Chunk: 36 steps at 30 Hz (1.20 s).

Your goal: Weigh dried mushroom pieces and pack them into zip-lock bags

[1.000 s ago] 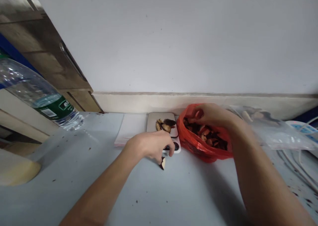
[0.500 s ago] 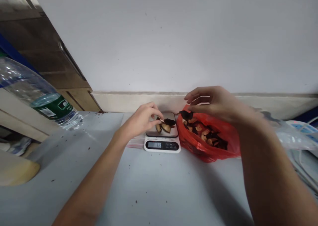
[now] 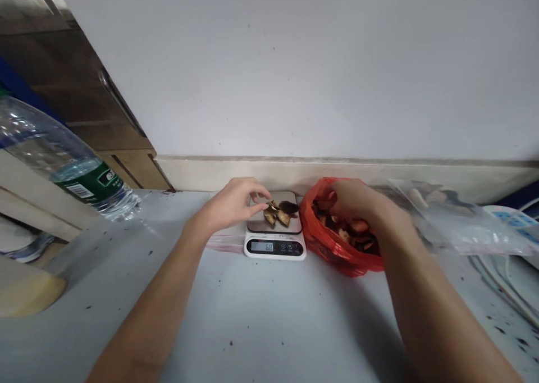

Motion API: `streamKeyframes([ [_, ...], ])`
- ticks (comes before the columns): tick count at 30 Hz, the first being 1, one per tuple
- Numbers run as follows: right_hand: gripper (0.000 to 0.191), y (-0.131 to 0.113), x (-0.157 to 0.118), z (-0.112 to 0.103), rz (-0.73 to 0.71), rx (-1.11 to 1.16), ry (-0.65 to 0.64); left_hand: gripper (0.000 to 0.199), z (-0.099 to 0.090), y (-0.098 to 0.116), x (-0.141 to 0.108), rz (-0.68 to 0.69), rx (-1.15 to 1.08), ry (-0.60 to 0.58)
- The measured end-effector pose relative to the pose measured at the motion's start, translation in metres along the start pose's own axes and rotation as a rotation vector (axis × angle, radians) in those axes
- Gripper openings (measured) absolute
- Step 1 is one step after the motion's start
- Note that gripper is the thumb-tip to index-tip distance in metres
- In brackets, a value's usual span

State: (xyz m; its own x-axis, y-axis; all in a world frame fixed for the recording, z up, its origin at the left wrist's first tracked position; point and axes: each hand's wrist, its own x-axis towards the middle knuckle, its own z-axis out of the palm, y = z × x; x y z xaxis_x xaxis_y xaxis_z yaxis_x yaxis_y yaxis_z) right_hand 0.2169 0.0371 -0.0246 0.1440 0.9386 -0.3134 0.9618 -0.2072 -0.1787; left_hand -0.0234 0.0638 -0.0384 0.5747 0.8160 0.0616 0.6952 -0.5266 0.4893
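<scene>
"So, why's the left hand (image 3: 233, 203) parked there?"

"Best guess, to get at the slices (image 3: 283, 218) on the scale (image 3: 295, 237). Thumb and finger are in a loose pinch right at their edge, but I can't tell if it's actually gripping one."

"And the right hand (image 3: 351, 199)?"

"Down in the red bag (image 3: 324, 245), fingers hidden, so no clue if they're closed on anything. The bag sits right beside the scale with its mouth open, probably so it's an easy reach. More slices (image 3: 357, 240) in there, brown and dark ones."

"Readout (image 3: 261, 246) faces the person, right?"

"Yep, handy for reading. Looks like a 6 and an 8, can't make out if there's a dot. It's below the plate, so neither of the hands covers it."

"What's the tabletop (image 3: 261, 315) like?"

"Pale blue-grey, dark specks (image 3: 522, 342) on it, more over on the right. It's up against a plain white wall (image 3: 295, 91). Clear bag (image 3: 467, 226) and some cables (image 3: 501, 287) right of the red one, a partly filled bottle (image 3: 92, 181) on the left, and a brown cabinet (image 3: 84, 99) with a metal handle (image 3: 122, 105) behind that."
</scene>
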Motion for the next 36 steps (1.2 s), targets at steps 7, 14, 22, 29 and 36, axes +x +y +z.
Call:
streamKeyframes([
  [7, 0.019, 0.000, -0.001, -0.005, -0.038, -0.034, 0.073, 0.019, -0.030, -0.013, -0.014, -0.259, 0.112, -0.285],
  [14, 0.008, -0.017, -0.020, -0.016, -0.296, 0.140, 0.195, 0.028, -0.030, -0.025, -0.019, -0.489, 0.151, -0.571],
  [22, 0.023, -0.039, -0.003, 0.013, -0.435, 0.070, 0.096, 0.039, -0.036, -0.023, -0.022, -0.485, 0.202, -0.487],
  [29, 0.027, -0.036, -0.013, 0.007, -0.666, 0.330, 0.309, 0.024, -0.055, -0.015, -0.031, -0.265, 0.120, -0.115],
  [36, 0.034, -0.071, -0.015, 0.026, -0.864, 0.404, 0.111, 0.016, -0.054, 0.004, -0.035, -0.060, 0.041, 0.234],
])
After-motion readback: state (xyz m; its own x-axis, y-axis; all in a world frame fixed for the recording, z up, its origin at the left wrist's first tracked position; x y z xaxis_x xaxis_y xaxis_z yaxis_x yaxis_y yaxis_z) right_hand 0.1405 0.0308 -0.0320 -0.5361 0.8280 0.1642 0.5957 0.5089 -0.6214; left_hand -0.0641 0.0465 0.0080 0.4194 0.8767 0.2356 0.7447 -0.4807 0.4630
